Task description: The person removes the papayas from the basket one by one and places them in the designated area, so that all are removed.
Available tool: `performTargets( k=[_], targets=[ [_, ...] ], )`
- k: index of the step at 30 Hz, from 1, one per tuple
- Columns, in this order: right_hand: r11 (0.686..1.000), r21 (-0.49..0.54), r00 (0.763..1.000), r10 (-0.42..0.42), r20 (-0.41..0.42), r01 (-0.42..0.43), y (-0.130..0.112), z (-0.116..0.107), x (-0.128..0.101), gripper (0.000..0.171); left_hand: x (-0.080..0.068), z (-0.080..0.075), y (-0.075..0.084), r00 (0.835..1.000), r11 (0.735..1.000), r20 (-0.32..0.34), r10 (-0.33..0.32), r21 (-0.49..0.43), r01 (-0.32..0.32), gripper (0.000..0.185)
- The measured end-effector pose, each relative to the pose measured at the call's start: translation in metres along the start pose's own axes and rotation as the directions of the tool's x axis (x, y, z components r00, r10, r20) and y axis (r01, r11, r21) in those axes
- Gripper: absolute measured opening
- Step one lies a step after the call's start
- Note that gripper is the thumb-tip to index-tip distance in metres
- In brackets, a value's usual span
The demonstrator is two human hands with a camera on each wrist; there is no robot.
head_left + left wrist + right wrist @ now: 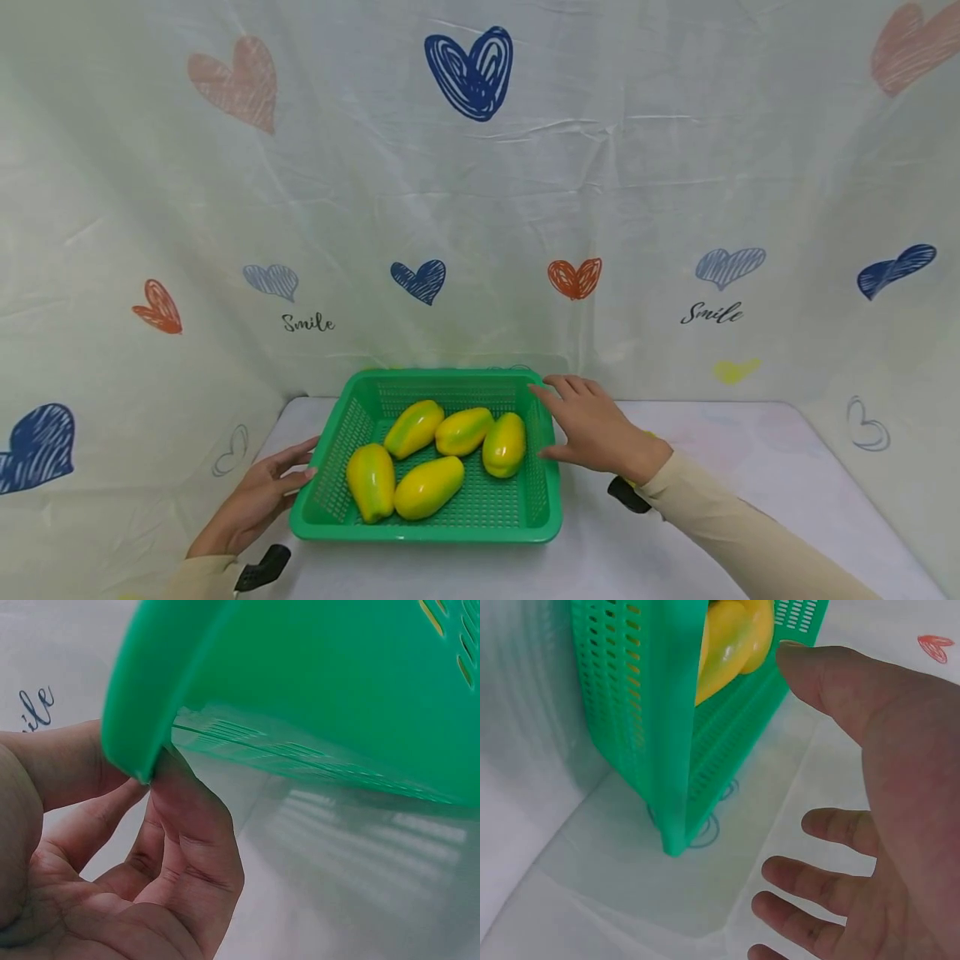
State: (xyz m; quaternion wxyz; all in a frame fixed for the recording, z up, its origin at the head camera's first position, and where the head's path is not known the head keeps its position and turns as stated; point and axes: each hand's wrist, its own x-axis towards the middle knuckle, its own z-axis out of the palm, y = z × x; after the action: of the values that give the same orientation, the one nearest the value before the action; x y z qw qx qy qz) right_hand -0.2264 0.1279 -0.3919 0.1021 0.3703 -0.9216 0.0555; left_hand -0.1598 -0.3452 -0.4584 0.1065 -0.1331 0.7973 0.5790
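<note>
A green plastic basket (425,535) with perforated walls stands on the table. In it lie several yellow papayas (428,487) with greenish streaks. At the basket's left side, my left hand (258,496) grips the rim. The left wrist view shows thumb and fingers of this left hand (161,877) on either side of the green rim (139,697). My right hand (596,427) reaches over the right rim with fingers spread. In the right wrist view its thumb (821,671) overlaps the basket edge, while the other fingers (810,881) are apart from the basket.
The table (720,467) has a white cover and extends to the right of the basket. Behind and around it hangs a pale curtain (495,192) printed with hearts and "Smile". Black wrist devices (262,568) show below the hands.
</note>
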Motion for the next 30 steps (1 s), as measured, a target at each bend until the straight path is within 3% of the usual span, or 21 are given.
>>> performTargets(
  k=[13,24,30],
  targets=[
    [0.999,0.009,0.994,-0.033,0.104,0.033,-0.021,0.005,0.030,0.085,-0.001,0.001,0.002,1.000,1.000,-0.001,-0.005,-0.001,0.005,0.066],
    [0.996,0.070,0.977,0.038,0.211,-0.054,-0.032,0.016,0.050,0.084,-0.001,0.002,0.003,1.000,1.000,-0.004,-0.008,0.000,0.008,0.067],
    [0.995,0.052,0.966,0.068,0.251,-0.083,-0.037,0.024,0.058,0.085,-0.001,0.002,0.003,1.000,1.000,0.000,-0.009,0.004,0.009,0.067]
  ],
)
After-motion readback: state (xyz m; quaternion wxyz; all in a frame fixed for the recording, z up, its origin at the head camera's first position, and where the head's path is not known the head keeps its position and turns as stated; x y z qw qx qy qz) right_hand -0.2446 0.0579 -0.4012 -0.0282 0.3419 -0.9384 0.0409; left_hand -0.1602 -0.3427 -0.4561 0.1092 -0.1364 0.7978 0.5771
